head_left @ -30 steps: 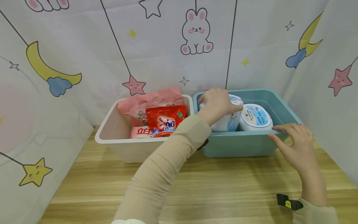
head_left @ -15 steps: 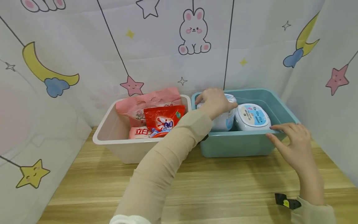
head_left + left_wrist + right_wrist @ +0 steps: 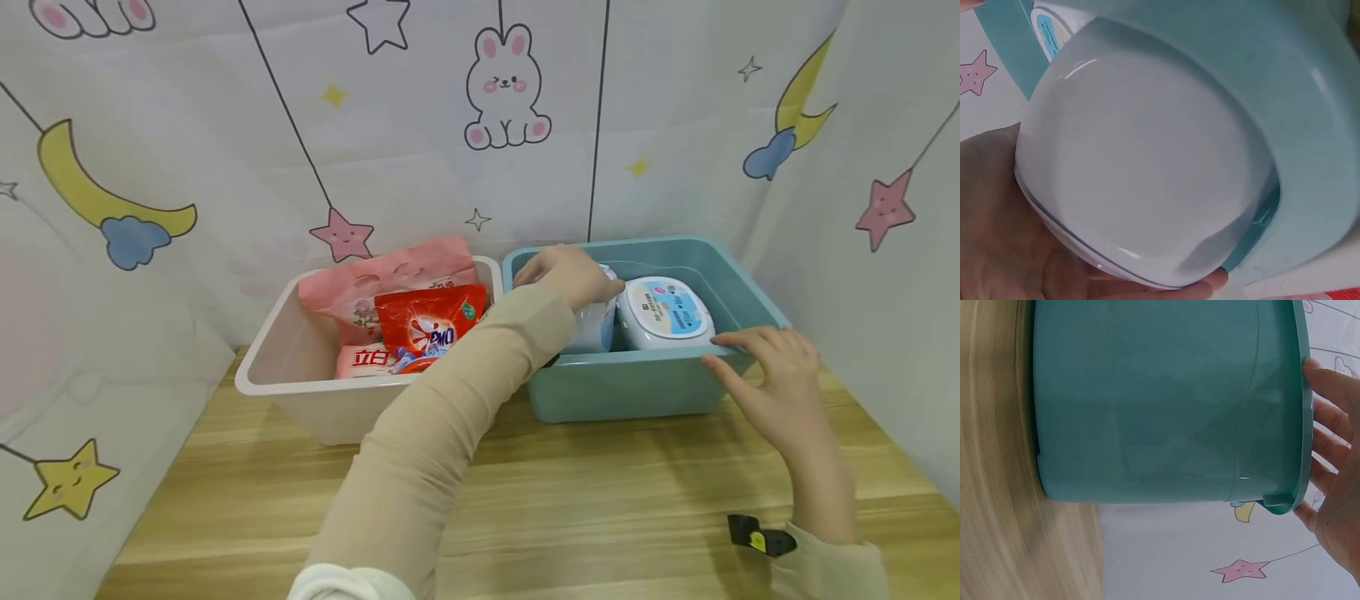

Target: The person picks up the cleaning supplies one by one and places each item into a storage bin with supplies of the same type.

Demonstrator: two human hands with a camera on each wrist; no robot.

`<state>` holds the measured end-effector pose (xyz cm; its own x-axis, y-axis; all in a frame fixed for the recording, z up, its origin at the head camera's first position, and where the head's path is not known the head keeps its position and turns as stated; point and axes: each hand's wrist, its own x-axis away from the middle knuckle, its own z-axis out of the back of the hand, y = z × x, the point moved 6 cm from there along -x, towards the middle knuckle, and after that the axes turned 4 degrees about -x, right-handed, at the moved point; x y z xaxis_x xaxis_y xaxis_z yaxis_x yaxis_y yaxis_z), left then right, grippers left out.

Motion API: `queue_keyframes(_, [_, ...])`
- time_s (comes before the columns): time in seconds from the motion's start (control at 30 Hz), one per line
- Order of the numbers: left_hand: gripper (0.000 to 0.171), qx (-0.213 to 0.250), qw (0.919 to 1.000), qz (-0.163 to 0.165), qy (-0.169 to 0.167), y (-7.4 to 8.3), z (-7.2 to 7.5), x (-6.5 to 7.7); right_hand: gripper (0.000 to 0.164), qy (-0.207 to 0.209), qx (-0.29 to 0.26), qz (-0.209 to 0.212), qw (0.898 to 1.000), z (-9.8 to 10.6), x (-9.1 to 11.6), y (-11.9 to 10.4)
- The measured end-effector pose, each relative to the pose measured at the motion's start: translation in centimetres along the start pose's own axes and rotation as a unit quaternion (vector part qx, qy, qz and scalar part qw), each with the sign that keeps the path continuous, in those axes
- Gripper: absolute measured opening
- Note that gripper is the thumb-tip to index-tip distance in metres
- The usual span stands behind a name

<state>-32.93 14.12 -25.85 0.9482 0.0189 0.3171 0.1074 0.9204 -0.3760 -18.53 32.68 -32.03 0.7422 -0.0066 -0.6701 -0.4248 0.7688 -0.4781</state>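
Inside the left end of the teal bin [image 3: 630, 392], my left hand [image 3: 566, 275] grips a white plastic tub [image 3: 595, 329] with a pale blue label. The hand hides most of its lid. In the left wrist view the tub's smooth white face [image 3: 1141, 156] fills the middle, fingers curled along its lower edge. A second white tub [image 3: 667, 308], with a blue and cream lid label, sits to its right in the same bin. My right hand [image 3: 783, 392] rests its spread fingertips on the bin's front right rim; the right wrist view shows them along the rim [image 3: 1305, 425].
Left of the teal bin stands an off-white bin [image 3: 300, 390] holding a pink bag [image 3: 345, 287], a red detergent bag [image 3: 427, 312] and a pink-and-white pack [image 3: 367, 358]. Both bins stand on a wooden table [image 3: 600, 500] against a printed curtain [image 3: 420, 125].
The gripped tub has moved slightly left and lower in the teal bin, and the gap to the second tub has widened. The right hand stays at the rim. The head view has shifted slightly.
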Motion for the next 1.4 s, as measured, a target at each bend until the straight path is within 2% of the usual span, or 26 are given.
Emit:
queue_keyframes(0.17, [0.08,-0.005,0.9999,-0.006,-0.012,0.1,-0.3,0.0,0.026,0.0,0.001,0.004,1.0,-0.1,-0.1,-0.1])
queue_keyframes(0.47, [0.073,-0.015,0.9987,-0.043,-0.024,0.8,-1.1,0.4,0.025,0.002,-0.002,0.003,1.0,-0.1,0.0,0.0])
queue_keyframes(0.63, [0.069,-0.012,0.9983,-0.051,-0.025,0.9,-1.6,0.5,0.026,0.004,-0.002,0.007,1.0,-0.1,0.1,-0.1])
queue_keyframes(0.73, [0.068,-0.008,0.9987,-0.049,-0.013,1.0,-1.9,0.3,0.025,0.006,-0.004,0.009,1.0,-0.2,0.1,-0.1])
queue_keyframes(0.87, [0.061,-0.004,0.9979,-0.058,0.03,1.3,-1.9,0.2,0.025,0.007,-0.002,0.008,1.0,-0.2,0.1,0.0])
queue_keyframes(0.93, [0.057,-0.007,0.9962,-0.074,0.045,1.5,-1.8,0.2,0.025,0.007,0.0,0.009,1.0,-0.1,0.0,0.1])
queue_keyframes(1.03, [0.058,-0.014,0.9945,-0.094,0.045,1.5,-2.2,0.2,0.026,0.005,0.003,0.009,1.0,-0.1,0.0,0.0])
queue_keyframes(1.13, [0.056,0.003,0.992,-0.119,0.044,1.5,-2.7,0.3,0.026,0.003,0.005,0.007,1.0,-0.1,0.0,0.0])
queue_keyframes(1.27, [0.057,0.03,0.9848,-0.159,0.063,1.3,-3.4,0.3,0.026,0.0,0.007,0.003,1.0,0.0,0.1,-0.1])
queue_keyframes(1.4, [0.059,0.034,0.9779,-0.191,0.079,1.2,-3.7,0.6,0.027,0.001,0.008,0.003,1.0,0.0,0.0,-0.1])
